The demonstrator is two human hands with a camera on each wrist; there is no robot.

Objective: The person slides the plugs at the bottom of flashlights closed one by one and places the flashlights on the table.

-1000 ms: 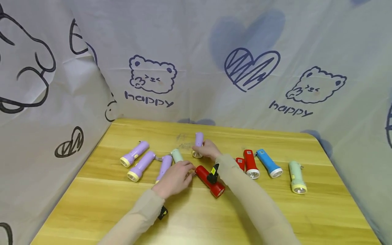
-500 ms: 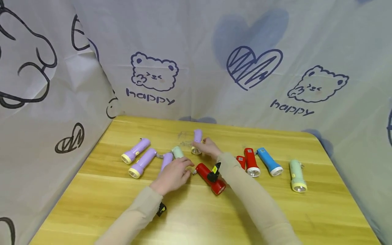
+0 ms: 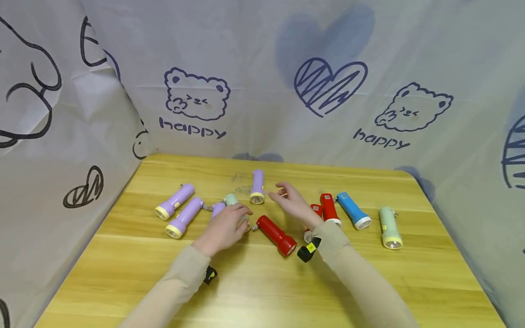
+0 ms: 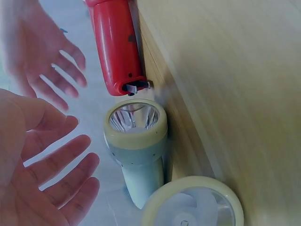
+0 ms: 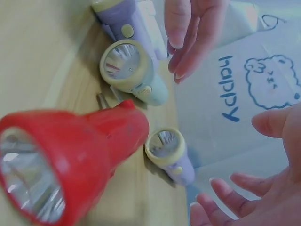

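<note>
My left hand (image 3: 219, 228) hovers beside a pale green flashlight (image 3: 231, 199), partly covering it in the head view. Its fingers are spread and slightly bent, apart from the flashlight's yellow-rimmed head (image 4: 136, 141) in the left wrist view. A purple flashlight (image 3: 258, 184) lies at the back middle, lens toward me. Just right of it is my right hand (image 3: 293, 205), fingers parted around nothing. Between the two forearms lies a red flashlight (image 3: 274, 231), its metal prongs (image 4: 134, 88) showing. Another purple flashlight (image 3: 217, 209) is half hidden behind my left hand.
On the left lie two more purple flashlights (image 3: 175, 202). To the right are two red flashlights (image 3: 329, 207), one partly behind my right wrist, a blue flashlight (image 3: 352, 208) and a green flashlight (image 3: 389, 226). A printed cloth (image 3: 254, 114) hangs behind the wooden table (image 3: 262, 291).
My right hand has let go of the back purple flashlight and drawn away to the right. My left hand stays near the green flashlight. The head view has shifted slightly.
</note>
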